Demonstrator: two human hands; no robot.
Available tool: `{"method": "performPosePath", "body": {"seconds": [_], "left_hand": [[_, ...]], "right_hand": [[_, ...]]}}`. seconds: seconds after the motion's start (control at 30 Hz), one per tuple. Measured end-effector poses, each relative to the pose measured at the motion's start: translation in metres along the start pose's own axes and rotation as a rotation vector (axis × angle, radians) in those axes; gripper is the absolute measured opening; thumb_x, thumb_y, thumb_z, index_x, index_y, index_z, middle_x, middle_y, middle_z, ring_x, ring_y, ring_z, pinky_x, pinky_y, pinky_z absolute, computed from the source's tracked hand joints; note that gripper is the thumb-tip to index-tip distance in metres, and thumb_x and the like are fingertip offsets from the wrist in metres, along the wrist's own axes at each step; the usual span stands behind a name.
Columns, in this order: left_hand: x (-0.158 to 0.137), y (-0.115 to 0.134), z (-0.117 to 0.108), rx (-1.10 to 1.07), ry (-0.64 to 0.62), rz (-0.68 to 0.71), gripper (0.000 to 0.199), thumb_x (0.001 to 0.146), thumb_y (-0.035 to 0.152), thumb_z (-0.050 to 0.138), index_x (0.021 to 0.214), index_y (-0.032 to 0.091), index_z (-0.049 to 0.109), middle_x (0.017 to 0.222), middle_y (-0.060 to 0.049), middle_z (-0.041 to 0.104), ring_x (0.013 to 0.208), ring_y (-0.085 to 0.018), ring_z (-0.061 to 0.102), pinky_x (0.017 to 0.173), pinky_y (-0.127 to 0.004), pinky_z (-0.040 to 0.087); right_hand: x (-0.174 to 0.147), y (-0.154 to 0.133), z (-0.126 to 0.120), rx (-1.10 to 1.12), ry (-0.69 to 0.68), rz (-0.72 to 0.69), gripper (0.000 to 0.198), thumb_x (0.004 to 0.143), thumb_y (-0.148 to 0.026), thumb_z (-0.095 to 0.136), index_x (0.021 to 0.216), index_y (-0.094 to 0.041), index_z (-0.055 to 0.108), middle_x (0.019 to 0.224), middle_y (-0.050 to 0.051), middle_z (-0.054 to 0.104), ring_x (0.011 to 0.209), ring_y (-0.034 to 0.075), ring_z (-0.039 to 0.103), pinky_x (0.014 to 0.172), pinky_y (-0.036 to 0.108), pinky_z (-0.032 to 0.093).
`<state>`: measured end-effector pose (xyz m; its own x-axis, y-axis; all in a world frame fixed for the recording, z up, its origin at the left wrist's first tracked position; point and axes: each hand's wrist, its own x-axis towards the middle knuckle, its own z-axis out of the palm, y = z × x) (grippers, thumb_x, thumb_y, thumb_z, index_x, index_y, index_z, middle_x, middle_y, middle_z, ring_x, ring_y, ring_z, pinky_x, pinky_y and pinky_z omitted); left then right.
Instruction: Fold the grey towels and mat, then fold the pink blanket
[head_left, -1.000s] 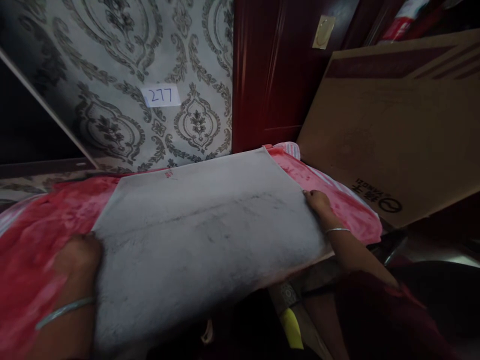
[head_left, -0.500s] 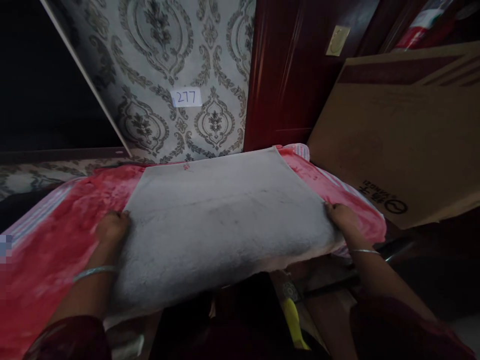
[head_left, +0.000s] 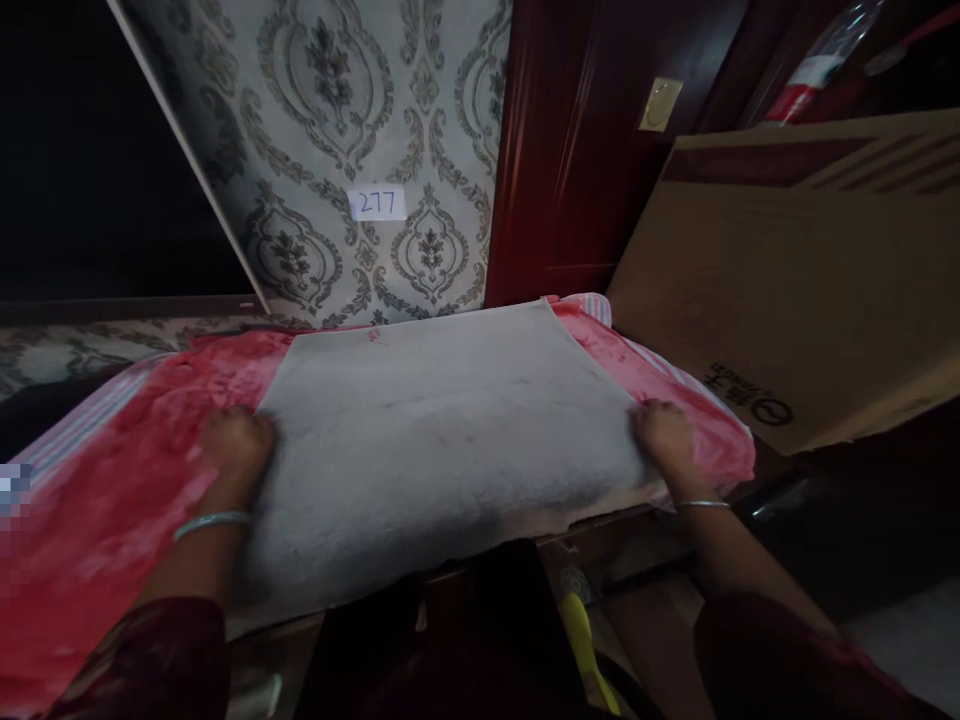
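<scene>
A pale grey cloth (head_left: 450, 430) lies spread over a red and pink plush blanket (head_left: 142, 480), and its near end hangs down toward me. My left hand (head_left: 236, 450) is closed on the left edge of the cloth. On the opposite edge, my right hand (head_left: 664, 440) has its fingers curled round the fabric. Both hands are somewhat blurred, and the fingertips are partly hidden. Small red marks show near the cloth's far left corner.
Patterned wallpaper (head_left: 442, 150) with a paper label (head_left: 377, 203) reading 277 rises behind. A dark screen (head_left: 97, 180) stands at left, a large cardboard box (head_left: 810, 260) at right. A plastic bottle (head_left: 817, 70) lies behind the box. Something yellow (head_left: 581, 640) is below.
Both hands have moved slightly inward, toward each other, still at the cloth's edges. The camera view has shifted a little.
</scene>
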<state>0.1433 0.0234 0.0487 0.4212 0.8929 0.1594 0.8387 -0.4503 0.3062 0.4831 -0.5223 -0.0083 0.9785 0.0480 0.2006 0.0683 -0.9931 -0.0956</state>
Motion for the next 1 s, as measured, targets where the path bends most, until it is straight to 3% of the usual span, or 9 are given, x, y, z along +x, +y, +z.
{"method": "performPosePath", "body": {"seconds": [0.1,0.2,0.33,0.43,0.63,0.77,0.87,0.93,1.0], "left_hand": [[-0.007,0.047,0.018,0.089,0.034,0.287,0.063,0.097,0.037,0.035,0.146,-0.001,0.048,0.148,-0.029,0.050,0.142,-0.038,0.043,0.113,-0.053,0.038],[-0.017,0.095,0.044,0.168,-0.060,0.566,0.064,0.098,0.043,0.036,0.155,0.012,0.042,0.163,-0.019,0.036,0.153,-0.035,0.026,0.121,-0.058,0.023],[-0.026,0.119,0.072,0.249,-0.164,0.630,0.064,0.100,0.049,0.032,0.158,0.022,0.038,0.167,-0.012,0.030,0.155,-0.035,0.022,0.121,-0.061,0.020],[-0.024,0.114,0.081,0.267,-0.163,0.630,0.065,0.101,0.050,0.028,0.159,0.022,0.035,0.167,-0.011,0.030,0.155,-0.034,0.023,0.121,-0.060,0.022],[-0.019,0.111,0.083,0.291,-0.138,0.645,0.065,0.101,0.050,0.026,0.159,0.022,0.036,0.166,-0.011,0.032,0.154,-0.034,0.024,0.120,-0.059,0.024],[-0.020,0.113,0.083,0.281,-0.142,0.634,0.065,0.100,0.048,0.029,0.159,0.021,0.038,0.166,-0.012,0.032,0.154,-0.035,0.025,0.120,-0.060,0.024],[-0.022,0.113,0.083,0.268,-0.130,0.636,0.064,0.100,0.047,0.030,0.158,0.021,0.039,0.165,-0.013,0.033,0.154,-0.035,0.026,0.120,-0.060,0.025],[-0.022,0.113,0.084,0.254,-0.108,0.644,0.064,0.100,0.047,0.031,0.157,0.020,0.040,0.165,-0.013,0.034,0.153,-0.036,0.027,0.119,-0.061,0.026],[-0.022,0.113,0.085,0.252,-0.100,0.645,0.064,0.100,0.047,0.031,0.157,0.020,0.040,0.164,-0.013,0.035,0.153,-0.036,0.027,0.119,-0.062,0.026]], "right_hand": [[-0.018,-0.077,-0.005,0.102,-0.008,-0.304,0.049,0.103,-0.036,0.039,0.144,-0.014,0.054,0.154,0.020,0.048,0.141,0.032,0.044,0.111,0.048,0.040],[-0.036,-0.162,-0.001,0.176,-0.133,-0.548,0.057,0.104,-0.044,0.038,0.157,-0.023,0.038,0.167,0.013,0.028,0.153,0.033,0.026,0.119,0.056,0.028],[-0.041,-0.222,0.014,0.229,-0.218,-0.847,0.062,0.104,-0.055,0.036,0.161,-0.031,0.031,0.170,0.006,0.020,0.157,0.029,0.015,0.123,0.056,0.016],[-0.015,-0.204,0.023,0.204,-0.232,-0.833,0.063,0.104,-0.057,0.033,0.161,-0.031,0.031,0.170,0.005,0.021,0.157,0.027,0.016,0.124,0.054,0.013],[0.052,-0.078,0.028,0.065,-0.232,-0.306,0.063,0.105,-0.053,0.029,0.163,-0.027,0.027,0.171,0.007,0.016,0.156,0.030,0.016,0.122,0.057,0.018],[0.065,-0.021,0.025,0.039,-0.257,-0.139,0.061,0.105,-0.053,0.025,0.161,-0.030,0.030,0.170,0.007,0.021,0.155,0.033,0.020,0.119,0.062,0.021],[0.063,-0.024,0.018,0.032,-0.218,-0.051,0.058,0.105,-0.046,0.026,0.157,-0.026,0.040,0.167,0.011,0.030,0.152,0.036,0.026,0.115,0.066,0.027],[0.057,-0.051,0.013,0.032,-0.148,-0.042,0.058,0.105,-0.043,0.026,0.155,-0.021,0.043,0.165,0.015,0.031,0.152,0.036,0.027,0.114,0.065,0.029],[0.045,-0.094,0.011,0.060,-0.090,-0.183,0.060,0.106,-0.044,0.025,0.158,-0.019,0.037,0.167,0.016,0.027,0.153,0.032,0.023,0.117,0.060,0.028]]}}
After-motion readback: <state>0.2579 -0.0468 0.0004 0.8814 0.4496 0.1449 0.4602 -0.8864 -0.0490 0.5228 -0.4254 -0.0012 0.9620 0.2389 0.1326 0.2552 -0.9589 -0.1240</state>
